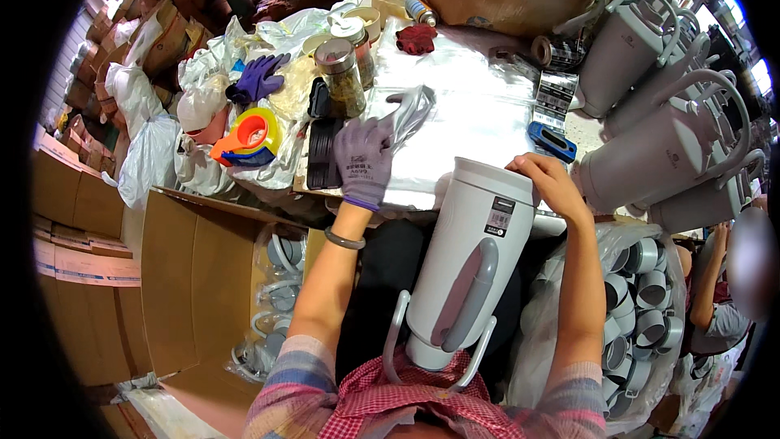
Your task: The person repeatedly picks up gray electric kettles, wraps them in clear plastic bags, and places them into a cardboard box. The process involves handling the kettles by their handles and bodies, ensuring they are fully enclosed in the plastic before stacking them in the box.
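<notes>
A large light-grey insulated jug [457, 268] with a grey side handle rests tilted in my lap, its broad end toward the table and its wire-like carrying handle toward me. My bare right hand [546, 180] curls its fingers over the rim of that broad end. A black label [499, 217] sits on the jug's side below the rim. My left hand [363, 158], in a grey and purple knit glove, is at the front of the table. Its fingers close on a crumpled, shiny piece of clear plastic [412, 116], above a stack of flat white plastic bags [463, 73].
Several grey jugs [674, 146] crowd the table's right side, near a sticker sheet [556, 97] and a blue cutter-like tool [552, 141]. Jars [340, 81], a tape dispenser [248, 136] and a purple glove [260, 77] lie left. An open carton [199, 276] and a bag of grey parts [642, 301] flank me.
</notes>
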Motion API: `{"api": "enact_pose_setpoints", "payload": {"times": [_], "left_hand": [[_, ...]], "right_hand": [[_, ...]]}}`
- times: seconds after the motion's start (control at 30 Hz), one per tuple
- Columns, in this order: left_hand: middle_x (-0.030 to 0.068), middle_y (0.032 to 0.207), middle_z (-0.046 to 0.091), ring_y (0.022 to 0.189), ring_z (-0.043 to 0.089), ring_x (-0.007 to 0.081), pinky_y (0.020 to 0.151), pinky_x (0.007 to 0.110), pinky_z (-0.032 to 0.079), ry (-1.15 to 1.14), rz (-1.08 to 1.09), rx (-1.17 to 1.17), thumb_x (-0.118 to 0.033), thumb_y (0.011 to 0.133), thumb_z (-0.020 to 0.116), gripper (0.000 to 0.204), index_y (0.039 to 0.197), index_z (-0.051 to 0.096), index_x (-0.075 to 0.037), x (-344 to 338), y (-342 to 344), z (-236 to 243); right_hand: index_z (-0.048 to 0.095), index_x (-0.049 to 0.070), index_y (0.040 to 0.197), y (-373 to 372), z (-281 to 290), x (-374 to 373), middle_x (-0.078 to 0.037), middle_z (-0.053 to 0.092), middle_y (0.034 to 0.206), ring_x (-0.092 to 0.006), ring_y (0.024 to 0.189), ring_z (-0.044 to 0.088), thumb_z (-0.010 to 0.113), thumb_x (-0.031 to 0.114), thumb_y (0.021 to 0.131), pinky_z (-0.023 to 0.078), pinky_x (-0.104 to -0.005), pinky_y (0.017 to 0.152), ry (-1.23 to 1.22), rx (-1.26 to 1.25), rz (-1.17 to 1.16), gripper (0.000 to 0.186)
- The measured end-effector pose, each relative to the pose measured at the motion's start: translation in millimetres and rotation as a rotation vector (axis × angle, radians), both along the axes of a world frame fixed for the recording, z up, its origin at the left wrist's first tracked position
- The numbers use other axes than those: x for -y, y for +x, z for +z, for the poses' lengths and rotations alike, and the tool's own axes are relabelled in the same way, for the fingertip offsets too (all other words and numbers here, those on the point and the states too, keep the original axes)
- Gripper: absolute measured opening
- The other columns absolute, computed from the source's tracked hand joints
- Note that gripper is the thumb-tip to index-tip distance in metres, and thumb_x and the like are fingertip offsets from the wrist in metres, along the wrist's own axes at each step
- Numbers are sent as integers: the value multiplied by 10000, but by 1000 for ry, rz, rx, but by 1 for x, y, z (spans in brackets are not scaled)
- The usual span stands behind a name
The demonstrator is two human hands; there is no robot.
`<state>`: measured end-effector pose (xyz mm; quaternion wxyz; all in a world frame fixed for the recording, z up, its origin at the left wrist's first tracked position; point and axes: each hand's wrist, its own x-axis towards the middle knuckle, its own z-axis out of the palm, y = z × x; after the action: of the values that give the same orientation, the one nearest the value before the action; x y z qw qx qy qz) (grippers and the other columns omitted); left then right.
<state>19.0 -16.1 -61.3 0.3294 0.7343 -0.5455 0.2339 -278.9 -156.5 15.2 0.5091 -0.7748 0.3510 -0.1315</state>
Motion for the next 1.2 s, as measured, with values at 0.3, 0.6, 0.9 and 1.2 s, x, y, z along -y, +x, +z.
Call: {"api": "enact_pose_setpoints", "payload": {"times": [0.3,0.6,0.9,1.2], "left_hand": [[253,1288,568,1185,570,389,1023,417,447,94,-143,-421,-401,868,644,700,1410,429,-14,61,10,80],[117,1224,675,1173,623,308,949,443,502,857,258,-425,-390,858,675,463,1190,684,-68,170,50,30],[73,919,716,787,679,165,720,256,533,273,-716,-1814,-81,910,680,148,1020,682,18,78,18,73],[101,938,639,866,608,214,808,307,492,-514,-1013,-2078,-295,962,581,305,1118,621,-35,40,-76,107]], "right_hand": [[701,-83,956,-3,-15,-6,-149,698,836,-184,754,607,418,388,1008,469,-297,716,69,66,-120,552],[703,-65,954,2,-18,-9,-114,691,821,-164,749,597,409,383,1030,462,-285,707,48,129,-111,541],[702,-56,1006,-2,-17,-1,-119,706,938,-196,904,643,548,323,981,477,-285,821,30,185,-99,410],[653,-2,842,-1,8,18,-21,638,802,-73,706,570,669,-90,813,489,-228,655,-472,845,-543,94]]}}
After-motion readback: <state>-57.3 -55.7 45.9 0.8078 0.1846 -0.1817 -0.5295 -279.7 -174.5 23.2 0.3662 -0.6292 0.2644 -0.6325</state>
